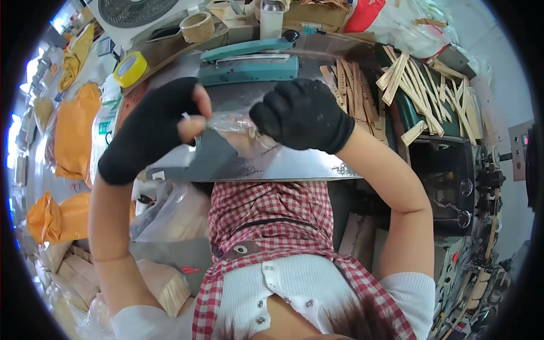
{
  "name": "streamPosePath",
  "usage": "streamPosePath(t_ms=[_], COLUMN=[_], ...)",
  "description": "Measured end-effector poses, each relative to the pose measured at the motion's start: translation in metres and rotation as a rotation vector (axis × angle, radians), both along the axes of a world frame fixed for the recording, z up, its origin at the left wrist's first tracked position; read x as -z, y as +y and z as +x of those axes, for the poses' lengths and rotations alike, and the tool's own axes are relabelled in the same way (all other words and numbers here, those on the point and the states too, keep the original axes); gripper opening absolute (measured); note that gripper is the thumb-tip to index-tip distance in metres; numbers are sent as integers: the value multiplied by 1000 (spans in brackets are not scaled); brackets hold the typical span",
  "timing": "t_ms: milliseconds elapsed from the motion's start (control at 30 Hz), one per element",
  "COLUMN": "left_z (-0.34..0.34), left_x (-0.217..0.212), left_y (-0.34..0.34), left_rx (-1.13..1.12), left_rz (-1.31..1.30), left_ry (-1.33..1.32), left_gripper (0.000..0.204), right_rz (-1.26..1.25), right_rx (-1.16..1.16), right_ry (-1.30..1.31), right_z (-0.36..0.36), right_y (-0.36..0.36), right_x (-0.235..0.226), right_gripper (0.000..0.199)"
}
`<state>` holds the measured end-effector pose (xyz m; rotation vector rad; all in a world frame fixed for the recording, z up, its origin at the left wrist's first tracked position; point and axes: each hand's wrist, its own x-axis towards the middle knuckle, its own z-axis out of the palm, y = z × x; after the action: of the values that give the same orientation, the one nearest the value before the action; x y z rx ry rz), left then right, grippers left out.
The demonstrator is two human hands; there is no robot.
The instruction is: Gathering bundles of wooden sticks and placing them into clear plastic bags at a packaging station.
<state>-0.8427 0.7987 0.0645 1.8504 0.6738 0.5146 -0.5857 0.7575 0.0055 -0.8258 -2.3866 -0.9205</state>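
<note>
My left hand (164,122) wears a black glove with bare fingertips showing. Its thumb and finger pinch one end of a clear plastic bag (229,122). On the other side, my right hand (303,116), in a black glove, is closed in a fist around the bag's other end. The crinkled plastic stretches between the two hands, above the shiny metal worktop (226,161). Whether anything lies inside the bag I cannot make out. Just beyond my hands lies a long teal bar sealer (249,71) with its lever arm along the top.
Flat wooden strips (360,93) lie right of my right hand, with a looser pile (422,93) farther right. Yellow tape (130,69), a brown tape roll (196,27) and a fan (133,11) stand at the back left. Orange bags (76,133) are at far left.
</note>
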Motion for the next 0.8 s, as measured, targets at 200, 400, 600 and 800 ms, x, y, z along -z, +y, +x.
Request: streamPosePath(t_ms=[200, 400, 600, 800], left_z=[5, 34, 72, 67], left_x=[144, 150, 171, 183], left_y=[-41, 14, 79, 116], left_rx=[-170, -456, -316, -598], left_rz=[206, -447, -656, -390], left_ry=[-83, -411, -336, -377], left_gripper=[73, 40, 46, 45], right_rz=[142, -157, -303, -138], right_rx=[-387, 29, 421, 237], right_ry=[239, 340, 739, 523], right_z=[-37, 8, 75, 8], right_y=[-19, 158, 219, 192], right_x=[-45, 17, 70, -5], right_gripper=[16, 21, 34, 21])
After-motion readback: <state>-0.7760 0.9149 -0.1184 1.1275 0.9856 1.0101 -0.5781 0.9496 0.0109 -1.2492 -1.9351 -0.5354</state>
